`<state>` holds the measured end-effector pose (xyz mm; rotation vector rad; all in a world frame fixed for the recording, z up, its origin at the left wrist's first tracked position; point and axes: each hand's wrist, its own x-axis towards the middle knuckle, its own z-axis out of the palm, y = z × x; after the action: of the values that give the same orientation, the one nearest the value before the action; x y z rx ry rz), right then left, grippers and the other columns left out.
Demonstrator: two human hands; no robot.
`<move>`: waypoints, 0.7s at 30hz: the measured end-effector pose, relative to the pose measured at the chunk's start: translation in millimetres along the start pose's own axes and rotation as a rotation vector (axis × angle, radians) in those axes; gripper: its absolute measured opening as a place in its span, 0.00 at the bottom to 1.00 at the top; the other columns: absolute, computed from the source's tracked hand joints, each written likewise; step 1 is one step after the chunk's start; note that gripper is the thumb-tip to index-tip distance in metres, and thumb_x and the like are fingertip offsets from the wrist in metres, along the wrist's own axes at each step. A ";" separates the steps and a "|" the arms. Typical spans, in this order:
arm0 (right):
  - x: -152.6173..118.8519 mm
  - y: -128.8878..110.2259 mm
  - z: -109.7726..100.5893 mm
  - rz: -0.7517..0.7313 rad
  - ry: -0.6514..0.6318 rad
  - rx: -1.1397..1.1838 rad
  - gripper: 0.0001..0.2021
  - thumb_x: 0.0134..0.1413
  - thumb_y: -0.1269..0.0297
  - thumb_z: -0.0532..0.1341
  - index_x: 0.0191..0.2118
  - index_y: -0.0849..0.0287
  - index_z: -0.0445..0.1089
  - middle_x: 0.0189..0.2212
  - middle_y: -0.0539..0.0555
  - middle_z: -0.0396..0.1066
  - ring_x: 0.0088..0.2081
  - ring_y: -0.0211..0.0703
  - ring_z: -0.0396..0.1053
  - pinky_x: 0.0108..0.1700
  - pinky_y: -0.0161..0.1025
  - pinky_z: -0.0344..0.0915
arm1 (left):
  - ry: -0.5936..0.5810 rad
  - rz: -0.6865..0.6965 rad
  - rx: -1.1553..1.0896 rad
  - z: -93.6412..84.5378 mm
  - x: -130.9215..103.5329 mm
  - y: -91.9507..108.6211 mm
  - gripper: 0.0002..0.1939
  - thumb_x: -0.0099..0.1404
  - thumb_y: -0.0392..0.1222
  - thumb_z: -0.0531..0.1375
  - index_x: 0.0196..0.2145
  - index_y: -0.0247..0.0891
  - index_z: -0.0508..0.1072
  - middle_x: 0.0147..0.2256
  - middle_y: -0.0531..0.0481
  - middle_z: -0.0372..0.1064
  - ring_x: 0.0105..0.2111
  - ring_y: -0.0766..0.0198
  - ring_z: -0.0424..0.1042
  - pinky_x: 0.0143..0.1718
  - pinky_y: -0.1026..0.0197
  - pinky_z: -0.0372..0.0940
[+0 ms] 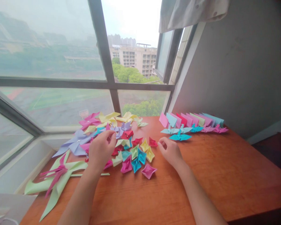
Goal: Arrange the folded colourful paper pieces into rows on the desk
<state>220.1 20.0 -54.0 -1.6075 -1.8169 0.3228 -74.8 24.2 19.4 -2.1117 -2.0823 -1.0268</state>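
My left hand (102,147) is closed, thumb and fingers curled together above the left side of a cluster of folded paper pieces. Whatever it may hold is hidden. Across the cluster, my right hand (170,150) is closed too, its fingertips at the right corner of a red paper boat (153,142); I cannot tell whether they grip it. Between the hands lie several small boat-like folds, including a yellow one (150,154), a blue one (136,165) and a green one (134,152). A pink one (149,171) sits apart, nearest me.
Paper pinwheels lie at left, among them a purple one (76,142) and a large green one (58,178) with a stick. Paper cranes (180,136) and a row of standing folded papers (188,120) occupy the back right of the wooden table (215,175). Windows border the far side.
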 end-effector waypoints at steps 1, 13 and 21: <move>-1.0 -1.2 3.0 0.001 -0.044 -0.015 0.07 0.58 0.61 0.56 0.33 0.55 0.70 0.25 0.48 0.72 0.28 0.40 0.70 0.31 0.34 0.58 | -0.002 -0.008 0.034 -0.9 1.3 -2.8 0.10 0.66 0.44 0.55 0.38 0.41 0.76 0.35 0.50 0.77 0.33 0.60 0.74 0.32 0.62 0.61; -1.6 -10.1 3.0 0.048 -0.151 0.025 0.08 0.58 0.61 0.56 0.38 0.54 0.72 0.31 0.51 0.76 0.32 0.43 0.72 0.35 0.36 0.62 | 0.113 -0.144 0.195 -15.5 13.3 -39.1 0.13 0.65 0.45 0.55 0.41 0.41 0.75 0.38 0.46 0.76 0.37 0.53 0.74 0.36 0.57 0.64; -1.6 -5.8 11.5 0.040 -0.101 0.085 0.18 0.57 0.62 0.56 0.53 0.55 0.67 0.35 0.51 0.75 0.32 0.42 0.71 0.38 0.38 0.66 | 0.056 -0.119 0.161 -8.8 14.8 -45.7 0.18 0.63 0.48 0.54 0.47 0.38 0.73 0.43 0.44 0.74 0.37 0.54 0.74 0.40 0.55 0.66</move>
<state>208.3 20.2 -59.6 -1.5953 -1.8225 0.5015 -120.9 39.0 13.1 -1.8840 -2.2053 -0.8830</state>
